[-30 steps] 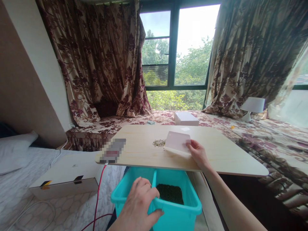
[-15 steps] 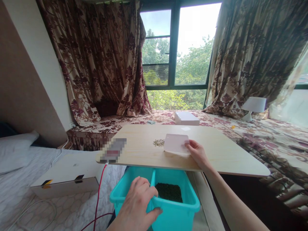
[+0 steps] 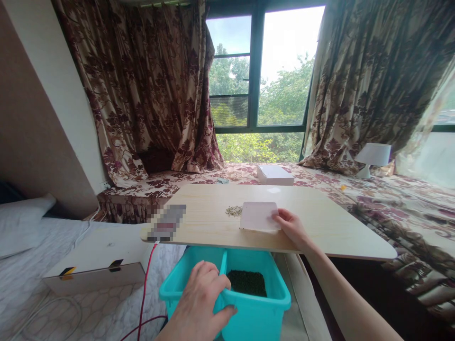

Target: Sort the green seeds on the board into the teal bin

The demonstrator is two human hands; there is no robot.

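Observation:
My left hand (image 3: 204, 296) grips the near rim of a turquoise two-compartment bin (image 3: 258, 308), where the divider meets the rim. Dark granular material (image 3: 248, 282) lies in the bin's right compartment; my hand hides part of the left one. On the pale wooden board (image 3: 206, 232) above, my right hand (image 3: 289, 225) pinches the right edge of a thin, whitish rectangular tray or plate (image 3: 259, 216) with rounded corners. Just left of that piece is a small scatter of brownish bits (image 3: 233, 211), like seeds or grains.
A pixelated flat device (image 3: 167, 223) lies at the board's left end, with a red cable (image 3: 144, 284) running down from it. A white carton (image 3: 95, 255) rests on the bed. Behind the board are a white box (image 3: 275, 174) and a lamp (image 3: 373, 155).
My right hand has lowered the whitish piece slightly, and its near edge now sits closer to the board. The left hand keeps its grip on the bin. The view has shifted a little.

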